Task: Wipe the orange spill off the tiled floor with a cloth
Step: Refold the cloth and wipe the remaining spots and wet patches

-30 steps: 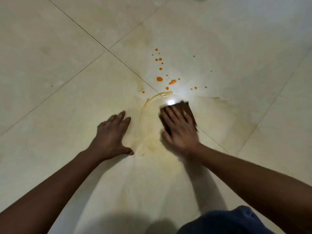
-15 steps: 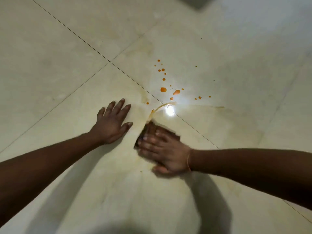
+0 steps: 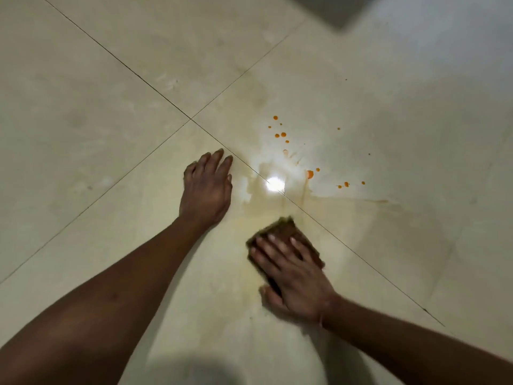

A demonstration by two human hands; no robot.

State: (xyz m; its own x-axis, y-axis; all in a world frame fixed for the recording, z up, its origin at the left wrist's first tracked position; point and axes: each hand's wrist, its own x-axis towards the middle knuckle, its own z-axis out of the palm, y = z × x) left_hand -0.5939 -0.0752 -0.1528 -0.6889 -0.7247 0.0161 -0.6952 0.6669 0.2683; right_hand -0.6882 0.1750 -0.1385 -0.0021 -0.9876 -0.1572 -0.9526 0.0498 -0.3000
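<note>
A dark brown cloth [image 3: 283,228] lies flat on the cream tiled floor [image 3: 111,79]. My right hand [image 3: 294,276] presses on it with spread, straight fingers and covers its near half. My left hand [image 3: 206,190] rests flat on the floor to the left of the wet patch, fingers straight. Several orange drops [image 3: 283,134] dot the tile beyond the cloth, with a larger drop [image 3: 310,174] near a bright light reflection [image 3: 274,184]. A pale orange smear [image 3: 266,209] spreads between the drops and the cloth.
Dark grout lines [image 3: 191,119] cross just beyond my left hand. A grey dark edge [image 3: 333,12] shows at the top right. A shadow [image 3: 188,370] falls on the floor at the bottom centre.
My right hand has slid the cloth to the right and nearer to me, turning its fingers to point away. The orange streak by the reflection is smeared thinner. The left hand stays planted.
</note>
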